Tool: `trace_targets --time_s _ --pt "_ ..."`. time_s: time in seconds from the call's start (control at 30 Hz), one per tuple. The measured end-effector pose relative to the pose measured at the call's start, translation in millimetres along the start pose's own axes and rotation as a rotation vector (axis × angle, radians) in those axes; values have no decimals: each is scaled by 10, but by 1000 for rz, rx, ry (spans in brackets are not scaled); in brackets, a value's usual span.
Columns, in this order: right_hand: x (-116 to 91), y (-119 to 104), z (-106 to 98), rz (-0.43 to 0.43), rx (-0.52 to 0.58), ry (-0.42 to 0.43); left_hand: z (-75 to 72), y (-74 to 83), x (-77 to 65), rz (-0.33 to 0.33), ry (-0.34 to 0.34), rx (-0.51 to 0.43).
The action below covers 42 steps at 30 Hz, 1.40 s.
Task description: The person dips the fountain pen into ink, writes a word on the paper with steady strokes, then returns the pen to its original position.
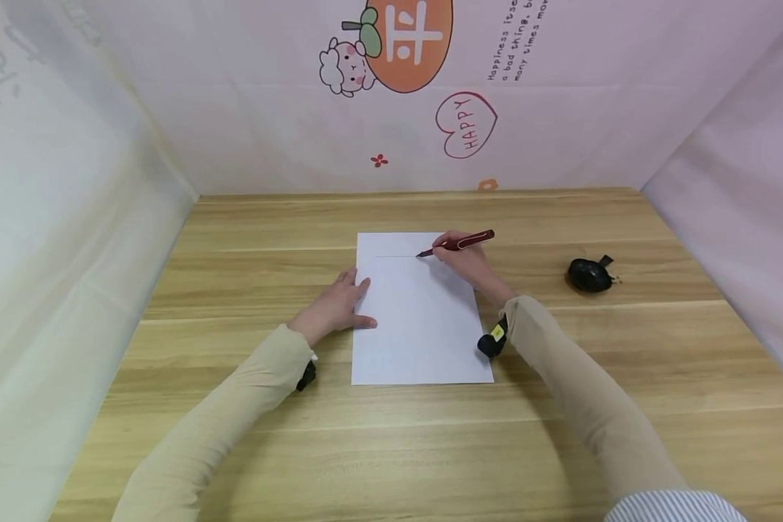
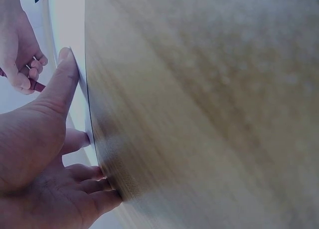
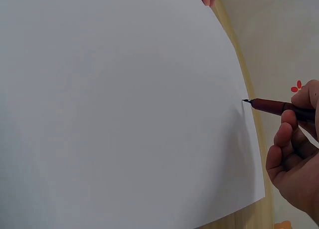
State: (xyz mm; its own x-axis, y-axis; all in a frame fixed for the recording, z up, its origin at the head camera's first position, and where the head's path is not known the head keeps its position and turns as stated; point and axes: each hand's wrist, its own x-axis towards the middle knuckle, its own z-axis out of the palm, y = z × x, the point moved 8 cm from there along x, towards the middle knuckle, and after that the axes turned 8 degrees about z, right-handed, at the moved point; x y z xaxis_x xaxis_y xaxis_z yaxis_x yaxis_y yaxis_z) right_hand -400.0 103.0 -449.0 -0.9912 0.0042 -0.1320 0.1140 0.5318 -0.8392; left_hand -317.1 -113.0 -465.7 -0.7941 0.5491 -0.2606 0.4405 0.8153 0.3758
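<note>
Two arms (image 1: 581, 391) outstretched, right hand (image 1: 467, 261) pinching pen (image 1: 478, 238), left hand (image 1: 334, 307) splayed partly on paper (image 1: 417, 333)

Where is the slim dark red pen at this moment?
In the head view, the slim dark red pen is in the right grip, its tip at the right end of a thin line near the far edge of the white rectangular paper.
</note>
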Motion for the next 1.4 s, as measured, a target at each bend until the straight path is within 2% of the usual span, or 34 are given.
trace_targets --time_s 0.47,0.7,0.9,1.2,1.4 --pt "9 74 -55 32 -13 -9 -4 5 -4 1 -1 -4" --pt "-3 160 -96 77 6 3 17 18 1 10 -12 10" --pt "24 151 -104 47 12 -1 4 13 -2 -1 -7 -11" --pt "-27 128 -104 58 16 -12 3 17 -8 2 -9 -18" --pt "8 144 -132 57 26 11 9 -2 -5 -4 -7 -25"
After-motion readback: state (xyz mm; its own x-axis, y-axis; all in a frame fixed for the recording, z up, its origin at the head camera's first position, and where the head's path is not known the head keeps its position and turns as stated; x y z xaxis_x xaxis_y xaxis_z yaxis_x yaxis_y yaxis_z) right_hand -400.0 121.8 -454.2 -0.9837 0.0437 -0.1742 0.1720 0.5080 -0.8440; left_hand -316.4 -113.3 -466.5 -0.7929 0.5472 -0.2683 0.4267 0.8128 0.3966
